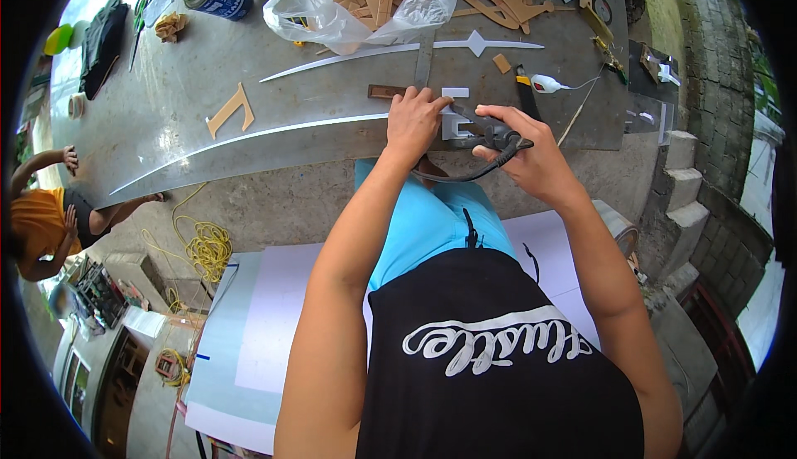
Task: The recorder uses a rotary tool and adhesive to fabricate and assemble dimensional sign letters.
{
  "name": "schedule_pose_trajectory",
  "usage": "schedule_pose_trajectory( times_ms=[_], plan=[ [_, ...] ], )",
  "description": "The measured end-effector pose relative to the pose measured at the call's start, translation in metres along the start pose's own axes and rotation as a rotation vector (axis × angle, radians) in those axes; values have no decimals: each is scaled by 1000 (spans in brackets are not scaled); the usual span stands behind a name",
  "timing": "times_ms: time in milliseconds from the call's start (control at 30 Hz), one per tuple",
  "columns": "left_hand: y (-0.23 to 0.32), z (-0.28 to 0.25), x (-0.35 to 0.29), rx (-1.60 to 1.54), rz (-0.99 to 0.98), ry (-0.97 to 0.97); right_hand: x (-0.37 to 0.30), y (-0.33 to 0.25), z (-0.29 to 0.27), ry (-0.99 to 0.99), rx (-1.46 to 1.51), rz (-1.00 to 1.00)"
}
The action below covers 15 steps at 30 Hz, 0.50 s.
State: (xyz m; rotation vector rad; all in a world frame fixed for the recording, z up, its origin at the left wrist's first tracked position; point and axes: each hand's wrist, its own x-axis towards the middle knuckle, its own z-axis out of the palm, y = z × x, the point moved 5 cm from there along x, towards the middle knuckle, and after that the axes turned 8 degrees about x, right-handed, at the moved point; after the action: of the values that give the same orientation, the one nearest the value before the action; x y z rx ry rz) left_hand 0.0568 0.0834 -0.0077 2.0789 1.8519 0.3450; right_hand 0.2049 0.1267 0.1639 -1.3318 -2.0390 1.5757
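My left hand (413,123) bends over the near edge of the grey table, fingers together and pressing down at a small white cut-out piece (455,92). Under this hand ends a long, thin, curved white strip (274,129). Beside its fingertips lies a short brown bar (384,91). In my right hand (531,145) is a small dark corded tool (498,137), gripped between thumb and fingers; its exact kind is hard to make out. The tool's tip points toward the white piece, and its black cord (469,178) loops below. Whether tip and piece touch cannot be seen.
Across the table (324,85) lie another white strip (349,59), a tan A-shaped cut-out (230,112), a yellow-black cutter (525,92) and a white glue bottle (545,84). A plastic bag (307,7) holds brown scraps. At left stands a person in orange (41,227).
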Motion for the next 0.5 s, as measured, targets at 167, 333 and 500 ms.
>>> schedule_pose_trajectory(
  times_ms=[167, 333, 500],
  plan=[
    [0, 1, 0, 9, -1, -19, -1, 1, 0, 1, -24, -18],
    [0, 0, 1, 7, 3, -6, -1, 1, -1, -4, -42, -16],
    [0, -1, 1, -1, 5, 3, 0, 0, -1, -3, -28, 10]
  ],
)
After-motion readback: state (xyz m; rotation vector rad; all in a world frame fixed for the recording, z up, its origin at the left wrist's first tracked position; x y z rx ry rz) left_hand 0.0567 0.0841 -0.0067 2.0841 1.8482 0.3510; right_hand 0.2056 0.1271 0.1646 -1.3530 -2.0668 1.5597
